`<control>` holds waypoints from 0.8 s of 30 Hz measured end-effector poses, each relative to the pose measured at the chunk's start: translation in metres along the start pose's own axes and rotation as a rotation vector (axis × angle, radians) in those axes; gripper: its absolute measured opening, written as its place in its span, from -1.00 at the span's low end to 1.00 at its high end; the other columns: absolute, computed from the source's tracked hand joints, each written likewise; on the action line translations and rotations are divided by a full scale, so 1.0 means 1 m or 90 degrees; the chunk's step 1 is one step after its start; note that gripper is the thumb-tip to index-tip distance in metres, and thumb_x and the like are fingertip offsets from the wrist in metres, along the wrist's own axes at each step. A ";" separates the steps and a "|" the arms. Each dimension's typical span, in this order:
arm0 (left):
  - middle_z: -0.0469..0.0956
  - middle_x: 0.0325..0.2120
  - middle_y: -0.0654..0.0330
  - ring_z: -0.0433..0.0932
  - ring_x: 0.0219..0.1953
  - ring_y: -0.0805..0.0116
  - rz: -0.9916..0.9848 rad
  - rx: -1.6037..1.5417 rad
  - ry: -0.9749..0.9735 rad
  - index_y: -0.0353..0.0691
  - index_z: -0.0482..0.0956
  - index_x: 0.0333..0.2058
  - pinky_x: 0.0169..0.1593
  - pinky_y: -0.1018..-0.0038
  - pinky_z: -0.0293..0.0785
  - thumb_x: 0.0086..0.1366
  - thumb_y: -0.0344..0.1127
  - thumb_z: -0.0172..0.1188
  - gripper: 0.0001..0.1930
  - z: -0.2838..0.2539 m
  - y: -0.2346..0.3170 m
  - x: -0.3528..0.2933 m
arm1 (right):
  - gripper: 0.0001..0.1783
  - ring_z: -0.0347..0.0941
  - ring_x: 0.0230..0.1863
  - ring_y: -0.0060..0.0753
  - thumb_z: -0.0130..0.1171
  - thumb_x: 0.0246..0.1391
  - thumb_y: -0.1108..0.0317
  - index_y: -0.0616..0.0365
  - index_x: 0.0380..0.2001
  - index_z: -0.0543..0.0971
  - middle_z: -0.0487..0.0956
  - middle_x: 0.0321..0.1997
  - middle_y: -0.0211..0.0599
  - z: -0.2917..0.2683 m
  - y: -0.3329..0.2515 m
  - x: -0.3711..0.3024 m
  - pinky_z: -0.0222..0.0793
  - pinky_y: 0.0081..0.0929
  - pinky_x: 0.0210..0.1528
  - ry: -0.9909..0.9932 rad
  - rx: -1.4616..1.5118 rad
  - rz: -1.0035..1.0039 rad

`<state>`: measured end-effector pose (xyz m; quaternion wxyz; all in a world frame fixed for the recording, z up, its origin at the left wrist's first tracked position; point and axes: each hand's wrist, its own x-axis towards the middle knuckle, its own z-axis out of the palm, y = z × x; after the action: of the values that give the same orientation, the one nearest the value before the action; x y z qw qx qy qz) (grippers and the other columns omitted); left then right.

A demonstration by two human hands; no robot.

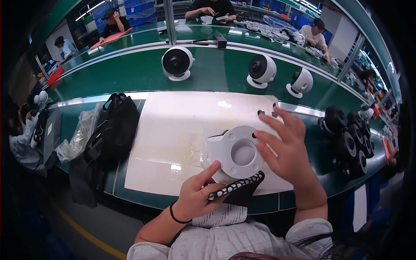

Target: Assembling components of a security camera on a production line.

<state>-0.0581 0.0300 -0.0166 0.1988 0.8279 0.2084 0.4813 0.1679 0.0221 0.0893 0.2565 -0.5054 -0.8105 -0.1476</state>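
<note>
A round white plastic fan housing (236, 151) with a central hole lies base-up on the white mat (173, 130) in front of me. My right hand (286, 149) rests spread on its right side, fingers apart. My left hand (197, 195) holds a black object with white dots (240, 186) at the near edge, its thumb touching the housing's lower left. A few small dark parts (266, 113) lie on the mat just beyond my right fingertips.
A black bag (115, 130) and a clear plastic bag (80, 136) sit to the left. Three white fans (177, 63) stand on the green belt behind. Stacked black round parts (351, 138) sit at right. Other people work at the far benches.
</note>
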 end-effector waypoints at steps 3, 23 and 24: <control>0.20 0.07 -0.12 0.48 -0.59 0.44 0.003 0.002 -0.026 -0.21 0.50 -0.38 -0.48 0.60 0.42 -0.24 -0.54 0.33 -0.65 -0.011 -0.003 -0.001 | -0.78 0.09 0.20 -0.31 0.14 -0.10 0.31 0.02 -0.30 0.54 0.37 0.06 -0.43 -0.003 -0.018 0.003 -0.15 -0.19 0.17 -0.024 -0.116 -0.025; 0.24 0.05 -0.15 0.55 -0.46 0.32 -0.020 0.012 -0.039 -0.22 0.49 -0.40 -0.44 0.58 0.45 -0.20 -0.51 0.34 -0.69 -0.039 -0.010 -0.003 | -0.66 0.33 -0.08 -0.40 0.04 -0.08 0.49 0.10 -0.15 0.39 0.46 -0.38 -0.42 0.020 -0.045 0.057 -0.35 -0.02 0.23 -0.068 0.195 -0.024; 0.24 0.05 -0.15 0.56 -0.45 0.32 -0.029 0.010 -0.043 -0.22 0.49 -0.40 -0.44 0.58 0.45 -0.21 -0.51 0.34 -0.69 -0.040 -0.009 -0.003 | -0.66 0.33 -0.08 -0.40 0.04 -0.08 0.49 0.10 -0.15 0.39 0.46 -0.38 -0.42 0.021 -0.046 0.057 -0.35 -0.02 0.23 -0.070 0.195 -0.024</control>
<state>-0.0964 0.0411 -0.0057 0.2103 0.8401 0.2238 0.4471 0.1010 0.0543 0.1054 0.2828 -0.4523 -0.8458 0.0006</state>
